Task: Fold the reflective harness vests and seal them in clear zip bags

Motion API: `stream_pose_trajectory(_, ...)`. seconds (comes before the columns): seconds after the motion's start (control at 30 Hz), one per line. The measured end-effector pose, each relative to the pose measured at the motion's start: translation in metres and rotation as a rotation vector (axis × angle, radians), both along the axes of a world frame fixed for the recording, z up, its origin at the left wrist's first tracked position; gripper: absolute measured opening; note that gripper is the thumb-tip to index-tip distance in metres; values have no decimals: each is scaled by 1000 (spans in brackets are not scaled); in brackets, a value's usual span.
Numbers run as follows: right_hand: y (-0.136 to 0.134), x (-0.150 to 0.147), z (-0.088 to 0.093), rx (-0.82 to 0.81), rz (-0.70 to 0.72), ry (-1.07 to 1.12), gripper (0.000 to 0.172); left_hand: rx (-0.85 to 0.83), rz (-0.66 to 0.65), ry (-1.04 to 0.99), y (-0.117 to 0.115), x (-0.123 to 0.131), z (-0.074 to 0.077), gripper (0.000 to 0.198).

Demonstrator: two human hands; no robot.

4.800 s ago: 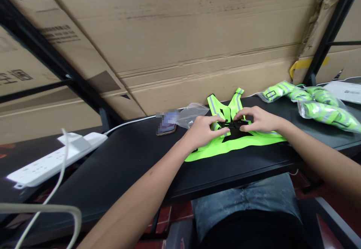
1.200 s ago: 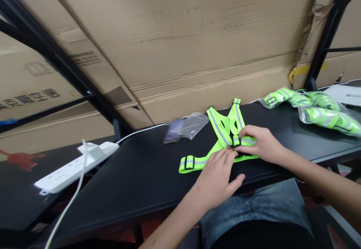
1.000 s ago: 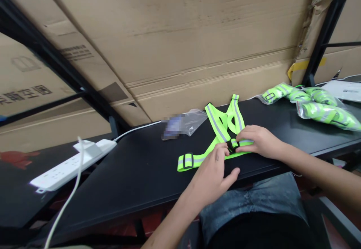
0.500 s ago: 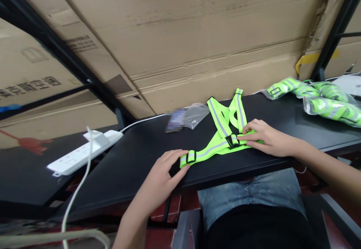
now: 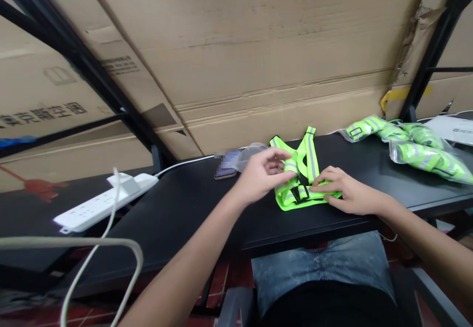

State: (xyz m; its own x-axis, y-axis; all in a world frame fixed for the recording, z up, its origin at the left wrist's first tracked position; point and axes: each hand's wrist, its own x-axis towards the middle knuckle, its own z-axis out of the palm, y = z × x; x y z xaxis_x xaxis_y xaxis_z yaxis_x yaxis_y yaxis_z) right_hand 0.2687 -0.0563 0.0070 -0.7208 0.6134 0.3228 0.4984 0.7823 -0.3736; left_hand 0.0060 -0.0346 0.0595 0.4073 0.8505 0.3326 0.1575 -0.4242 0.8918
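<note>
A neon green reflective strap vest (image 5: pixel 300 179) with grey stripes and black buckles lies on the black table (image 5: pixel 192 208), its left strap folded over onto the middle. My left hand (image 5: pixel 260 174) hovers at the vest's left side, its fingers pinching the folded strap. My right hand (image 5: pixel 342 194) lies flat on the vest's right part, fingers stretched out and pressing it down near a black buckle.
A phone (image 5: pixel 226 164) and an empty clear bag (image 5: pixel 253 149) lie behind the vest. Several bagged green vests (image 5: pixel 410 139) are piled at the right. A white power strip (image 5: pixel 103 201) with a cable sits at the left. Cardboard boxes (image 5: pixel 240 55) stand behind the table.
My left hand took the vest's long left strap from the table's front edge and folded it rightward over the middle. My right hand has stayed pressing on the vest.
</note>
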Motion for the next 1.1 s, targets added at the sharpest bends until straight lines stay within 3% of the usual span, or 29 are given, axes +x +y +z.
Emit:
stream_pose_trajectory(0.1, -1, 2, -4, -65, -103, 85, 27, -20, -105, 23, 12, 42, -9, 35)
stream_pose_trajectory(0.23, 0, 2, -7, -252, -221, 194, 40, -121, -174, 35, 18, 71, -22, 26)
stream_pose_trajectory(0.37, -1, -1, -8, -317, -307, 224, 44, -28, -185, 120, 16, 66, -25, 26)
stream_pose_trajectory(0.53, -1, -2, -10, -371, -254, 315, 61, 67, -134, 169, 10, 56, -32, 35)
stream_pose_trajectory(0.63, -1, -1, -10, -351, -270, 285, 53, 125, -118, 233, 8, 61, -38, 22)
stream_pose_trajectory(0.73, -2, 0, -8, -330, -289, 273, 48, 275, -95, 309, 6, 68, -40, 26)
stream_pose_trajectory(0.87, -1, 0, -11, -321, -254, 313, 47, 443, -191, 392, 3, 68, -42, 18)
stream_pose_trajectory(0.93, 1, 0, -14, -260, -219, 331, 42, 463, -205, 483, 2, 66, -44, 11)
stream_pose_trajectory(1.1, -2, 2, -18, -5, -208, 363, 43, 483, -229, 655, 1, 60, -45, 15)
